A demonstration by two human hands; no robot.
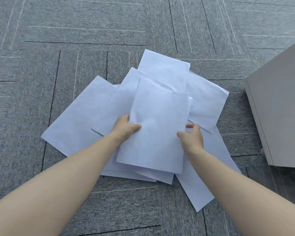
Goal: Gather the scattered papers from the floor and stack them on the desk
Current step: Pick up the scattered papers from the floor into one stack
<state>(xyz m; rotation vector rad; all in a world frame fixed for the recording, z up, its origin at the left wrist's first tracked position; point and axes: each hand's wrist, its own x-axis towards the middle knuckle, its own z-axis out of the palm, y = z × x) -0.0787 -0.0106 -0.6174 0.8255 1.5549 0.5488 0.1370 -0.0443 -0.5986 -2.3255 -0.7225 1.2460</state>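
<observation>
Several white paper sheets (80, 123) lie overlapped in a loose fan on the grey carpet. On top, near the middle, is a small stack of sheets (158, 120). My left hand (124, 128) grips the stack's left edge, thumb on top. My right hand (192, 135) is at the stack's right edge with fingers curled and slightly apart; whether it grips the edge is unclear. More sheets stick out behind (163, 67), to the right (206, 103) and toward the near right (199, 184).
A pale grey cabinet or desk side (279, 106) stands on the carpet at the right edge, close to the papers. Grey carpet tiles (58, 31) stretch all around the pile.
</observation>
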